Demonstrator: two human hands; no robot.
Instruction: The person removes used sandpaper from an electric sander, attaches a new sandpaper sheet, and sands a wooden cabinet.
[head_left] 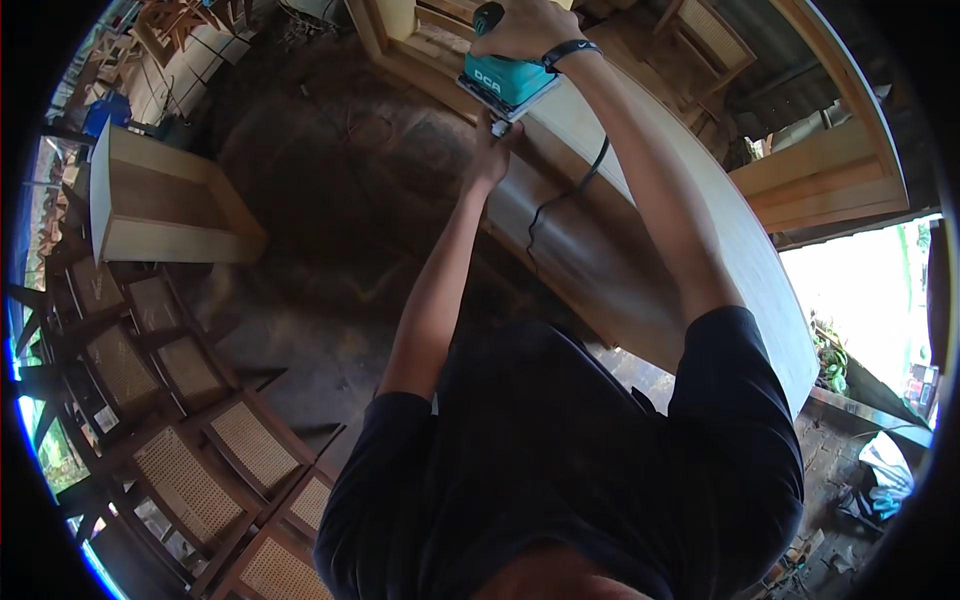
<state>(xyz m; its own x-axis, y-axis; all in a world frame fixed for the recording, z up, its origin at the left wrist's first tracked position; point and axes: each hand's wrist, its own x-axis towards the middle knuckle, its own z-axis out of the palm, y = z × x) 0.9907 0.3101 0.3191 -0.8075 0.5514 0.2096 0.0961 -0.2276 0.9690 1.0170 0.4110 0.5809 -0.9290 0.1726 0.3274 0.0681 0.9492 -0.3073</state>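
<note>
My right hand [530, 32] is wrapped around the top of a teal power sander [513, 82] marked DCA, at the upper middle of the head view. Below the sander, my left hand [490, 152] has its fingers closed at the near edge of the sander's base plate. A small pale piece shows by those fingertips; I cannot make out what it is. Both hands are beside a long wooden cabinet [715, 235] with a pale panel. The sander's dark cord [540, 212] hangs down across the cabinet's brown side.
An open wooden drawer-like box [165, 237] stands at the left. Several dark-framed chairs or panels with woven cane [190, 480] crowd the lower left. A curved wooden frame [850, 170] stands at upper right. White cloth or plastic [888, 470] lies at lower right.
</note>
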